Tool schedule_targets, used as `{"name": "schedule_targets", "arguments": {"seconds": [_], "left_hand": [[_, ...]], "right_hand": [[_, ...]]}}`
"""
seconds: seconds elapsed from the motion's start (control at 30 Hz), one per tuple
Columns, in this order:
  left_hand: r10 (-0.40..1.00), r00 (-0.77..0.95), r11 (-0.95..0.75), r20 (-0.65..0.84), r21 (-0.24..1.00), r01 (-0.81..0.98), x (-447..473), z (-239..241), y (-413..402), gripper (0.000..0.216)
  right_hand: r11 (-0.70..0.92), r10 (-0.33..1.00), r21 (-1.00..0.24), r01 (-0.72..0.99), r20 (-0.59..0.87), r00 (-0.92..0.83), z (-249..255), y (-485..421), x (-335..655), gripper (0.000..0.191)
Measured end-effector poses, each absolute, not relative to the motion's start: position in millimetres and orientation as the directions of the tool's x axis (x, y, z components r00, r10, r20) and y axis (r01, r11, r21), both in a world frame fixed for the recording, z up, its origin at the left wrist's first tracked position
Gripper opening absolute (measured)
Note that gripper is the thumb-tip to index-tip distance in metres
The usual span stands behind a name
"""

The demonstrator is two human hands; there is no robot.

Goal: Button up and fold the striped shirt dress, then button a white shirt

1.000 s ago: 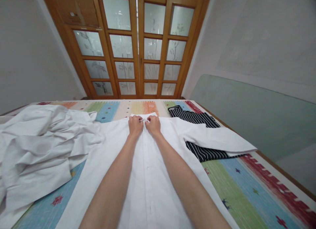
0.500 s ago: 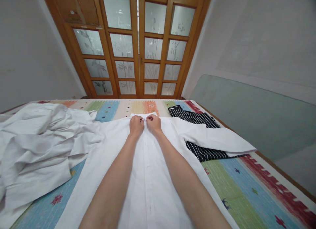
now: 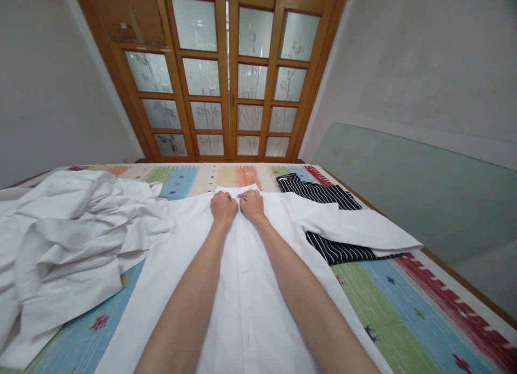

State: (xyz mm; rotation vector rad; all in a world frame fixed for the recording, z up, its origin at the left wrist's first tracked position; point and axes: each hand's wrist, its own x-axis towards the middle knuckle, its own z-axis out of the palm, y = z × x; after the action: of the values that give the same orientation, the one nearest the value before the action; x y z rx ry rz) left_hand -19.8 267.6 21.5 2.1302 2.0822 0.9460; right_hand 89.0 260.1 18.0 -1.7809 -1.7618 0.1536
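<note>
A white shirt [image 3: 258, 288] lies spread out, front side up, with its collar at the far end and its button strip running down the middle. My left hand [image 3: 224, 207] is closed on the cloth beside the strip, just below the collar. Close to it on the other side, my right hand [image 3: 252, 204] pinches the shirt at the same height. The fingertips and whatever small part lies between them are mostly hidden. One sleeve reaches out to the right over a black-and-white striped cloth [image 3: 323, 193].
Crumpled white cloth [image 3: 81, 245] is heaped on the left. Beneath everything is a colourful striped cover [image 3: 404, 309] with small figures. A pale green board [image 3: 404, 185] stands along the right wall, and wooden glass-paned doors [image 3: 226, 142] are at the back.
Both hands have slid slightly down from the collar and remain close together. My left fingers have curled in further. The view has shifted a little.
</note>
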Motion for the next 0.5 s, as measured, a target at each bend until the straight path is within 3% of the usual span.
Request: {"name": "schedule_targets", "arguments": {"seconds": [0.23, 0.5], "left_hand": [[0.937, -0.002, -0.119, 0.350, 0.323, 0.939, -20.5, 19.4, 256.4, 0.029], [0.948, 0.118, -0.205, 0.296, 0.283, 0.937, -26.5, 18.4, 238.8, 0.040]], "right_hand": [[0.092, 0.950, -0.451, 0.888, 0.307, 0.057, 18.3, 254.4, 91.4, 0.038], [0.149, 0.970, -0.250, 0.957, 0.227, -0.092, 19.6, 228.5, 87.0, 0.047]]}}
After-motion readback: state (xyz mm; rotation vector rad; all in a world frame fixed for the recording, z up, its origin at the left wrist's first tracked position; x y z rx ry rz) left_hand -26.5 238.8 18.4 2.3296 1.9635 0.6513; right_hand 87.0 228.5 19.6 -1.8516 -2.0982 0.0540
